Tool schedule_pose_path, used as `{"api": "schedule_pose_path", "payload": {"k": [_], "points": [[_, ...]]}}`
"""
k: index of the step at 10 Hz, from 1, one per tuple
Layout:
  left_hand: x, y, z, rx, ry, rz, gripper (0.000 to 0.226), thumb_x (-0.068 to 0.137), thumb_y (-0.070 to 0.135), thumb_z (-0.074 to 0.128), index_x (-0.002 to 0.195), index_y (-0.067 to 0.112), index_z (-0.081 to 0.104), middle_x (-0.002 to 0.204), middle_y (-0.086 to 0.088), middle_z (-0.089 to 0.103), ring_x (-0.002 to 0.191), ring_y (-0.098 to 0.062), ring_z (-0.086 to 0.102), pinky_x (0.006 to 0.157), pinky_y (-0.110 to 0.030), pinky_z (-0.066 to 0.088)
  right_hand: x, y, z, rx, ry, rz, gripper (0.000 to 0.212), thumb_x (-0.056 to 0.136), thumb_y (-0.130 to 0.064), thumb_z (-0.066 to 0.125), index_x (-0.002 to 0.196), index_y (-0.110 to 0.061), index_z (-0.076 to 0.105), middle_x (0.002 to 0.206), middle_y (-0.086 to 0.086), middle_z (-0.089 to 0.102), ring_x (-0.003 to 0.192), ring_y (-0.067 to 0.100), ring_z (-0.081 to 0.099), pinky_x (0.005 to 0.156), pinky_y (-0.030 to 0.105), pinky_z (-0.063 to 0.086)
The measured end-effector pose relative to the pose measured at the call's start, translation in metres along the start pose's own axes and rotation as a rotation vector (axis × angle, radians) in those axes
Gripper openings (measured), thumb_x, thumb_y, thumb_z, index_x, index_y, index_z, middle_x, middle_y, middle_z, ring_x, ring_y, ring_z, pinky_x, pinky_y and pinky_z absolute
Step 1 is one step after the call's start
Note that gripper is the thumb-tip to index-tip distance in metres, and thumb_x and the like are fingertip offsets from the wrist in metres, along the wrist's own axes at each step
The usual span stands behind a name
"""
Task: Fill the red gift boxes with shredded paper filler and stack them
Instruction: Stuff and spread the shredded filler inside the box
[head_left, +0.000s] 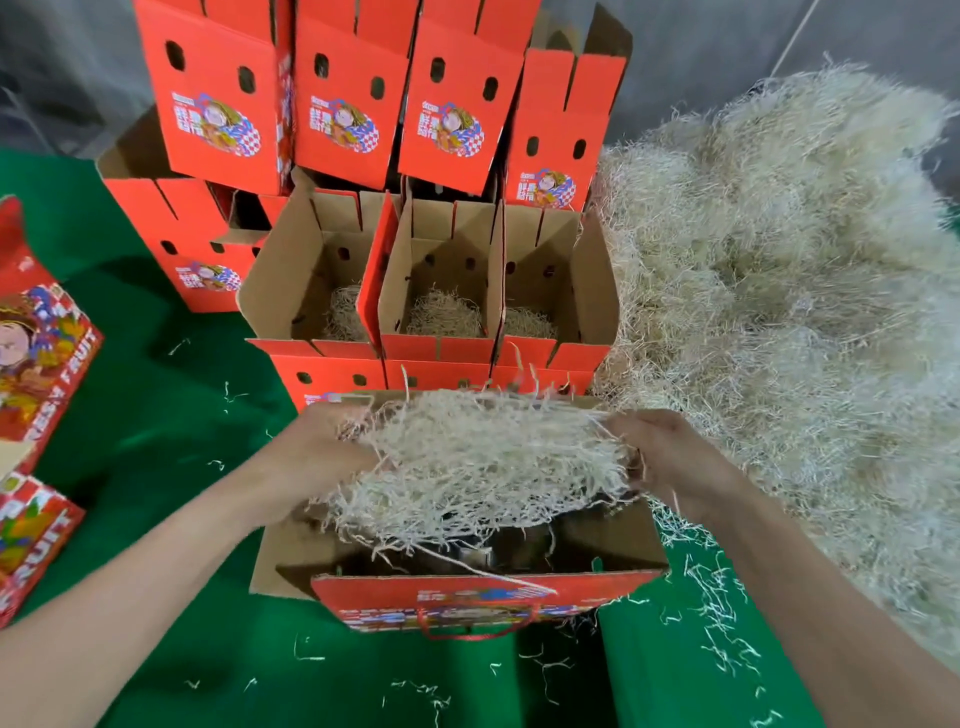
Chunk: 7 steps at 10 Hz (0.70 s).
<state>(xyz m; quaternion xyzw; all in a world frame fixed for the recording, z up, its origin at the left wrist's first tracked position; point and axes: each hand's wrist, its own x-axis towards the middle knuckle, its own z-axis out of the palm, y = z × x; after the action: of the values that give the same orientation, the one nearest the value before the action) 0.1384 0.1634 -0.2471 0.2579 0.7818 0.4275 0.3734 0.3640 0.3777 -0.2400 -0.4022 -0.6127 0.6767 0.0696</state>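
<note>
Pale shredded paper filler, a loose wad (483, 467), is held just above an open red gift box (488, 597) on a green cloth (156, 415). The left hand (322, 452) and right hand (670, 457) grip its two ends, fingers curled into the strands. Behind, three open boxes (441, 249) each hold some filler, below stacked red boxes (343, 104). A large filler pile (805, 286) lies to the right.

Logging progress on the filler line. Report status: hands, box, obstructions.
Left hand and right hand both grip a wad of shredded paper above the open red gift box. Three open boxes behind hold filler. Box mouth unobstructed.
</note>
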Motion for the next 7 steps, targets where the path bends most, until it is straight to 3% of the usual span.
{"api": "schedule_pose_path", "payload": {"k": [1, 2, 3, 4, 5, 6, 7], "points": [[-0.002, 0.005, 0.013, -0.206, -0.050, -0.116, 0.044, 0.085, 0.008, 0.063, 0.124, 0.020, 0.049, 0.126, 0.003, 0.049, 0.129, -0.020, 0.034, 0.109, -0.037, 0.023, -0.003, 0.001, 0.013, 0.115, -0.309, 0.008, 0.031, 0.073, -0.024, 0.069, 0.094, -0.002, 0.062, 0.102, 0.012, 0.067, 0.097, 0.025, 0.063, 0.073, 0.034, 0.053], [-0.002, 0.010, 0.030, -0.243, -0.216, -0.165, 0.074, 0.043, 0.044, 0.088, 0.108, 0.031, 0.055, 0.116, 0.011, 0.057, 0.116, -0.014, 0.046, 0.091, -0.027, 0.038, -0.004, 0.005, 0.029, 0.103, -0.469, 0.011, 0.021, 0.074, -0.008, 0.063, 0.095, -0.006, 0.064, 0.104, 0.009, 0.068, 0.108, 0.023, 0.061, 0.088, 0.037, 0.052], [0.002, 0.005, 0.054, -0.066, -0.351, -0.134, 0.037, 0.059, 0.032, 0.082, 0.089, 0.028, 0.061, 0.087, 0.020, 0.067, 0.088, 0.001, 0.056, 0.064, -0.008, 0.037, -0.003, 0.010, 0.054, -0.024, -0.488, -0.051, 0.035, 0.079, 0.009, 0.058, 0.111, -0.006, 0.057, 0.110, 0.010, 0.066, 0.107, 0.026, 0.061, 0.096, 0.041, 0.045], [0.015, 0.000, 0.063, 0.190, -0.168, -0.045, 0.010, 0.083, 0.020, 0.063, 0.087, 0.017, 0.055, 0.083, 0.003, 0.056, 0.075, -0.008, 0.052, 0.055, -0.007, 0.038, -0.004, 0.011, 0.056, -0.179, -0.310, -0.029, 0.047, 0.079, -0.004, 0.069, 0.122, -0.009, 0.052, 0.121, -0.002, 0.061, 0.113, 0.018, 0.058, 0.099, 0.038, 0.045], [0.018, -0.001, 0.047, 0.549, -0.082, 0.006, 0.032, 0.086, 0.034, 0.059, 0.062, 0.016, 0.047, 0.064, 0.002, 0.046, 0.055, -0.010, 0.042, 0.042, -0.010, 0.030, -0.006, 0.009, 0.029, -0.219, -0.154, 0.066, 0.062, 0.067, -0.028, 0.076, 0.112, 0.010, 0.057, 0.118, 0.007, 0.060, 0.104, 0.028, 0.059, 0.077, 0.037, 0.055], [0.016, -0.011, 0.024, 0.718, -0.031, 0.065, 0.021, 0.093, 0.032, 0.050, 0.086, 0.017, 0.063, 0.072, 0.003, 0.048, 0.084, -0.015, 0.052, 0.075, -0.014, 0.035, -0.011, 0.006, 0.001, -0.164, -0.057, 0.060, 0.016, 0.081, -0.012, 0.065, 0.080, 0.005, 0.065, 0.081, 0.020, 0.067, 0.076, 0.024, 0.067, 0.060, 0.033, 0.058], [0.021, -0.023, 0.017, 0.729, -0.092, -0.003, 0.046, 0.095, 0.039, 0.045, 0.122, 0.004, 0.057, 0.128, -0.008, 0.053, 0.124, -0.023, 0.045, 0.102, -0.031, 0.032, -0.015, 0.002, -0.006, -0.098, 0.045, -0.037, 0.010, 0.081, 0.002, 0.061, 0.073, -0.003, 0.058, 0.074, 0.016, 0.069, 0.062, 0.022, 0.067, 0.057, 0.029, 0.058]]}}
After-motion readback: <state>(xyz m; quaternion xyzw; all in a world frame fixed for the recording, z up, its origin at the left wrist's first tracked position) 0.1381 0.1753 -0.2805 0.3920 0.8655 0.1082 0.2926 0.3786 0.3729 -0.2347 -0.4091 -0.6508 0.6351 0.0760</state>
